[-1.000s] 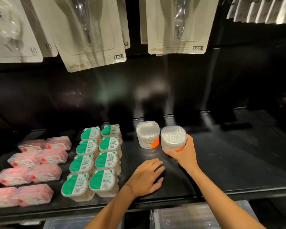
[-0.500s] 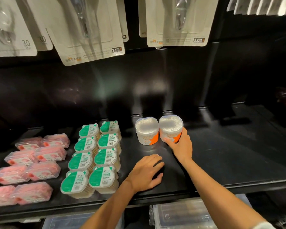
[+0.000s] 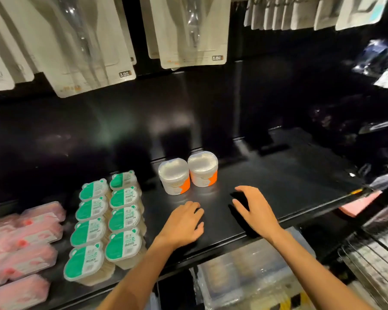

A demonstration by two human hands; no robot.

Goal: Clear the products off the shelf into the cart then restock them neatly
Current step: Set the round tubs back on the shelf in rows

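Two round clear tubs of cotton swabs with orange labels stand side by side at the back of the black shelf (image 3: 289,189): the left tub (image 3: 174,176) and the right tub (image 3: 203,168). My right hand (image 3: 254,209) hovers in front of them, fingers spread and holding nothing. Flat on the shelf in front of the left tub lies my left hand (image 3: 184,222). Two rows of green-lidded boxes (image 3: 108,220) fill the shelf to the left, with pink packs (image 3: 25,249) beyond them.
Carded products (image 3: 188,30) hang from pegs above the shelf. Clear plastic packs (image 3: 244,271) lie on the level below. A wire cart (image 3: 376,260) shows at the lower right, with a pink item (image 3: 358,204) past the shelf's right end.
My right hand set the second tub down beside the first, let go and drew back toward the front edge. The left hand stayed put. The view swung right.
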